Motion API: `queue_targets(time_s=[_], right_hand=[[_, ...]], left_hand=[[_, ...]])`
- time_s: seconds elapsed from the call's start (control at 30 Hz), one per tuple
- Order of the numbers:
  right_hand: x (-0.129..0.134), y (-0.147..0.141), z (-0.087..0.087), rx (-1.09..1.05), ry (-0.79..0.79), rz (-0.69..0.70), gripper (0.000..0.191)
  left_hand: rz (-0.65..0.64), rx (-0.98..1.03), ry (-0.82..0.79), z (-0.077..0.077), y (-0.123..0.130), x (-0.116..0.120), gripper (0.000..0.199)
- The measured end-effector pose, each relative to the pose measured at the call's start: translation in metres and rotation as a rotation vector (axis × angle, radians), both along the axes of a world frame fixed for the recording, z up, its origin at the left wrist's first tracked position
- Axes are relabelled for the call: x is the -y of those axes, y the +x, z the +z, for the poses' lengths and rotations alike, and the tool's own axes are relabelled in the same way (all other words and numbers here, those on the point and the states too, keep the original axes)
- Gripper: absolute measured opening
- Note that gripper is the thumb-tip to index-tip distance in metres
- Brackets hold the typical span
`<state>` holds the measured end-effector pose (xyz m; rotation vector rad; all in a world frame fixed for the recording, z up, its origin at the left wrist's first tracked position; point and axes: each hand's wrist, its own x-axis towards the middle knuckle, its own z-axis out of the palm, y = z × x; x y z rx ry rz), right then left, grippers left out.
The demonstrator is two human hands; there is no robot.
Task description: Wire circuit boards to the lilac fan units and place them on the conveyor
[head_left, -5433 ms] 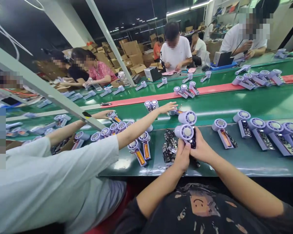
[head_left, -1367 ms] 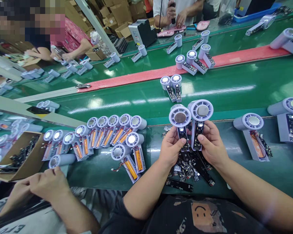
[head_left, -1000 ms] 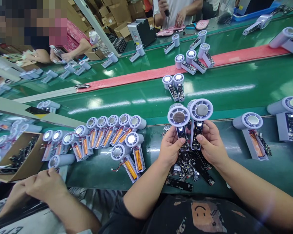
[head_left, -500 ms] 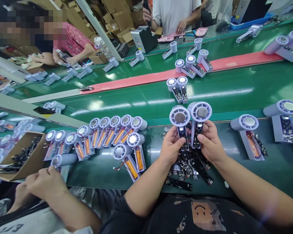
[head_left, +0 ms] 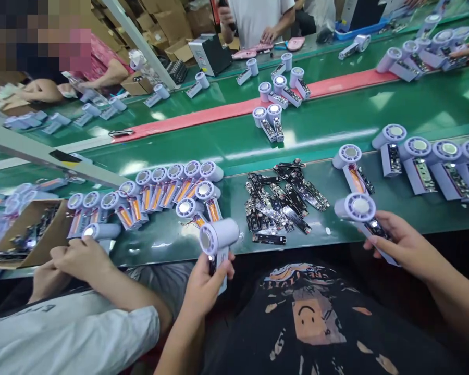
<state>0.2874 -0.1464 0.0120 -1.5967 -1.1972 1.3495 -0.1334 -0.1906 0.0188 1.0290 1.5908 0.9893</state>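
My left hand (head_left: pixel 204 284) is closed around the handle of a lilac handheld fan (head_left: pixel 223 233), held off the bench's front edge with its round head tilted up and left. Out to the right, my right hand (head_left: pixel 404 246) grips a second lilac handheld fan (head_left: pixel 358 207) by its handle, where a black circuit board shows. Between my hands, on the bench, lies a loose pile of black circuit boards (head_left: pixel 293 195). Just beyond the right-hand fan stands another fan (head_left: pixel 350 155), with an orange battery and wires exposed.
Several fans with orange batteries (head_left: pixel 175 179) stand in rows at left. More fans (head_left: pixel 447 156) line the bench at right. A green conveyor (head_left: pixel 203 140) runs behind. Beside me a co-worker's hands (head_left: pixel 78 260) are near a fan and a cardboard box (head_left: pixel 42 224) of boards.
My hands have moved apart from over the board pile, each keeping its fan: the left toward the lower left, the right out to the right. The view has shifted, too.
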Motion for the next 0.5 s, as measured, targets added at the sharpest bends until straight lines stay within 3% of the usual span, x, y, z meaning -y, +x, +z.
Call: queue_targets(time_s=[0.07, 0.13, 0.2, 0.33, 0.4, 0.5], right_hand=[[0.022, 0.008, -0.013, 0.059, -0.064, -0.028, 0.067], [0.029, 0.011, -0.023, 0.112, -0.084, -0.019, 0.068], [0.026, 0.012, -0.027, 0.225, -0.085, 0.034, 0.065], [0.019, 0.012, -0.023, 0.661, 0.023, 0.162, 0.054], [0.02, 0.008, -0.017, 0.828, 0.069, 0.185, 0.056], [0.025, -0.002, -0.011, 0.934, 0.063, 0.206, 0.064]], left_hand=[[-0.005, -0.039, -0.138, -0.011, -0.001, 0.029, 0.053], [0.035, -0.09, -0.18, -0.022, 0.004, 0.041, 0.056], [0.069, -0.148, -0.174, -0.029, 0.009, 0.043, 0.058], [0.047, -0.249, -0.178, -0.033, 0.012, 0.038, 0.055], [-0.003, -0.345, -0.186, -0.032, 0.011, 0.037, 0.05], [-0.139, -0.65, -0.196, -0.025, 0.013, 0.037, 0.041]])
